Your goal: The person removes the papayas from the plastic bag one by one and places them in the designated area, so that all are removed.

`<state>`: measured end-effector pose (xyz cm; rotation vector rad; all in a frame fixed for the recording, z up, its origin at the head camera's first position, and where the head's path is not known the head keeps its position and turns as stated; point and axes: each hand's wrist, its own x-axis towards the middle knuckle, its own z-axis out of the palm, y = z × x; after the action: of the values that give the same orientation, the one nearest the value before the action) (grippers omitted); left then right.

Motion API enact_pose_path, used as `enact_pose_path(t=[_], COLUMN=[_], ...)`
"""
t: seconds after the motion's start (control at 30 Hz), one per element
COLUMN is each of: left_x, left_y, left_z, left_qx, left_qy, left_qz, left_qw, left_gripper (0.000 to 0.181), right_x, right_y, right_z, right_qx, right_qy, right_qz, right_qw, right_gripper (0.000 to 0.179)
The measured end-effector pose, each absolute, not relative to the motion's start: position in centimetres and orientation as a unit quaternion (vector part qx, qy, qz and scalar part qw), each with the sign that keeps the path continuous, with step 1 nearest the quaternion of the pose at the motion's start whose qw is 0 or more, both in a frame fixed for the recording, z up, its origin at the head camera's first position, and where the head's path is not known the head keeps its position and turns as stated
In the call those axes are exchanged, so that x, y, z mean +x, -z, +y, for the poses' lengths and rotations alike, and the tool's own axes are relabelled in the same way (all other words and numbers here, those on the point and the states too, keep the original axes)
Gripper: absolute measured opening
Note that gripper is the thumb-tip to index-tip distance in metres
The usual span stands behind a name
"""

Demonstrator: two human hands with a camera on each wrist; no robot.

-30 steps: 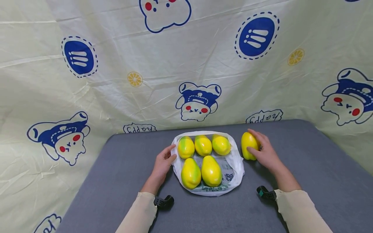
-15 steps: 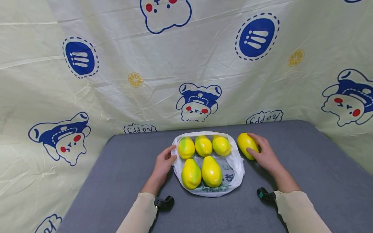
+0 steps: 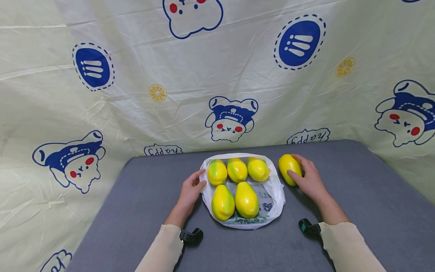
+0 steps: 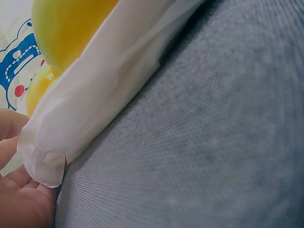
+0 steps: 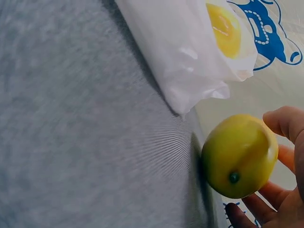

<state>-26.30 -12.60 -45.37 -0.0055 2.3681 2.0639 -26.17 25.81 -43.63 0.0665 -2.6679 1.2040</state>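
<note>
In the head view, a white plastic bag (image 3: pixel 276 192) lies with its mouth spread wide on the grey table. Several yellow-green papayas sit in it, three in a back row and two in front, including a front papaya (image 3: pixel 246 200). My left hand (image 3: pixel 188 192) holds the bag's left rim; in the left wrist view, white plastic (image 4: pixel 71 118) sits between its fingers. To the right of the bag, my right hand (image 3: pixel 310 178) holds another papaya (image 3: pixel 289 168) by its right side. The right wrist view shows that papaya's small green stem spot, thumb and fingers around it.
The grey tabletop (image 3: pixel 153 189) extends to both sides and in front of the bag. Behind it hangs a pale printed cloth (image 3: pixel 190 75). Black bands with small devices are worn on the left wrist (image 3: pixel 192 237) and right wrist (image 3: pixel 310 227).
The papaya in my right hand has shifted slightly left, its far end first swinging left, then turning partway back. My left hand and the bag have stayed put.
</note>
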Motion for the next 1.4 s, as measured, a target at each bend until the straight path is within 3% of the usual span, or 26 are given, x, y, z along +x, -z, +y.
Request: enact_pose_path(t=[0.63, 0.8, 1.13, 1.4], left_x=[-26.2, -26.2, -26.3, -26.3], left_y=[45.1, 45.1, 45.1, 45.3], left_z=[-12.6, -12.5, -12.5, -12.6], left_qx=[0.004, 0.0, -0.001, 0.008], left_qy=[-0.653, -0.65, -0.651, -0.647], left_qz=[0.757, 0.76, 0.759, 0.763], left_qw=[-0.001, -0.002, 0.002, -0.002], left_gripper=[0.047, 0.046, 0.046, 0.046], right_x=[-25.5, -24.8, -23.2, -23.0], right_y=[40.5, 39.1, 36.5, 36.7], right_z=[23.9, 23.0, 20.6, 19.6], right_qx=[0.006, 0.02, 0.119, 0.201], right_qy=[-0.362, -0.374, -0.466, -0.479], right_qz=[-0.904, -0.899, -0.874, -0.853], right_qw=[0.228, 0.227, 0.065, -0.053], right_gripper=[0.051, 0.047, 0.047, 0.044])
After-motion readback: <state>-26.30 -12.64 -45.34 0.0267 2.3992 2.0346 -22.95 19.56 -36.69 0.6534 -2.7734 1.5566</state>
